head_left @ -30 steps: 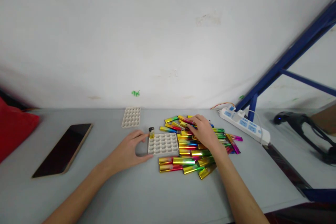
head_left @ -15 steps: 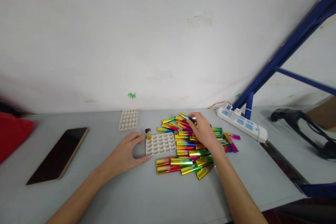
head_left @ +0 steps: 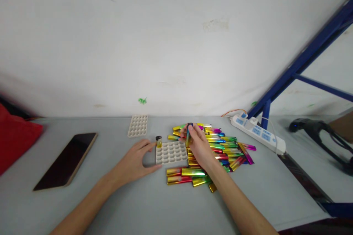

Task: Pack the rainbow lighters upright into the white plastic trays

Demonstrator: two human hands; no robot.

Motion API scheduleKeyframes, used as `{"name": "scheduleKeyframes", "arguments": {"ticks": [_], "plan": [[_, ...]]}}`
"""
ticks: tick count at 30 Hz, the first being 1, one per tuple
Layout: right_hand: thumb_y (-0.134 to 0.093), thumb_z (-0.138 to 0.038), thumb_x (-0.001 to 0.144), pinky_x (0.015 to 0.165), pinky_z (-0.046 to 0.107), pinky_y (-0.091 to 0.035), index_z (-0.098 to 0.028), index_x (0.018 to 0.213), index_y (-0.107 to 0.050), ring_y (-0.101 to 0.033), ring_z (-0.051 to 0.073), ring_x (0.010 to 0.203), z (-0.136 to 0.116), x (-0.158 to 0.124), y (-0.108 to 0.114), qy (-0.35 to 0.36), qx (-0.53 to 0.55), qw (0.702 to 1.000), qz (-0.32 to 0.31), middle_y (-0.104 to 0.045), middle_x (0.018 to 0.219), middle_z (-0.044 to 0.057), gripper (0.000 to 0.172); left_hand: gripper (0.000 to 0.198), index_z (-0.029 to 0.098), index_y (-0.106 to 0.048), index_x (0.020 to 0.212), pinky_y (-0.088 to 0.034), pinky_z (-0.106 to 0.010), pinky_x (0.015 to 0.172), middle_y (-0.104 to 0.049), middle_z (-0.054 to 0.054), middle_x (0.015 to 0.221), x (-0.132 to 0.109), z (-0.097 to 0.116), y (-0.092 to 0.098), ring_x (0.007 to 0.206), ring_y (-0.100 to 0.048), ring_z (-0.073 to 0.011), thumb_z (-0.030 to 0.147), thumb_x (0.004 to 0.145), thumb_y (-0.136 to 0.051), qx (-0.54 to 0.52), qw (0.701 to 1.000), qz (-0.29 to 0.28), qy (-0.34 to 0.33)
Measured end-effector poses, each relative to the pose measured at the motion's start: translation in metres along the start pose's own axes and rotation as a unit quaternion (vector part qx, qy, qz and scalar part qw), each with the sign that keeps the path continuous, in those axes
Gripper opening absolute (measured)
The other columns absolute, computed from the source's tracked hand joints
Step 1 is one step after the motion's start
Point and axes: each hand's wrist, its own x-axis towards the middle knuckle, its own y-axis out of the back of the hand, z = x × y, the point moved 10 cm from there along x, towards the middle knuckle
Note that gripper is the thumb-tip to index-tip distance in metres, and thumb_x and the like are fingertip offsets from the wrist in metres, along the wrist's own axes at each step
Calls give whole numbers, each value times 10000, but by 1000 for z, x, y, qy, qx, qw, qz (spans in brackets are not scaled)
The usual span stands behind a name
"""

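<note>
My right hand [head_left: 200,145] pinches a blue-and-gold lighter [head_left: 188,137], held upright over the near-left side of a pile of shiny multicoloured lighters [head_left: 217,147]. To the left of the pile lies a white tray [head_left: 171,153] with rows of round pockets. One lighter [head_left: 159,141] with a black top stands upright in the tray's far left corner. My left hand [head_left: 136,159] rests at the tray's left edge, thumb and forefinger spread apart, with nothing between them. Whether its fingertips touch the tray I cannot tell.
A second pocketed tray [head_left: 138,125] lies further back by the wall. On the left are a dark tablet [head_left: 66,161] and a red cloth-like item [head_left: 18,136]. To the right, a white power strip [head_left: 257,134] lies by a blue metal frame [head_left: 299,62] and a black device [head_left: 317,132].
My right hand has lifted a lighter from the far part of the pile and brought it left toward the tray, turned upright. My left hand stays by the tray. The view has shifted slightly.
</note>
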Motion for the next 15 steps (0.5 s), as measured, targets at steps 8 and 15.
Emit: {"name": "scheduleKeyframes", "arguments": {"ticks": [8,15], "plan": [[-647,-895,948,455,254,-240,-274,855,-573,-281,125,508,22,-12,-15,-24,-166,985,-43,-360,622,-92,632,468,243,-770,1236,-647,-460,999,-776,-77,1146,0,2,1,1080,-748,-319,511,877,-906,0,1000,-1,6],[-610,-660,1005,591,300,-300,-267,623,-441,-412,158,612,8,-16,-11,76,-339,938,5,-436,592,-43,574,459,225,-773,1200,-646,-452,986,-767,-83,1141,0,1,-1,1082,-753,-320,505,865,-915,7,1000,-4,12]]}}
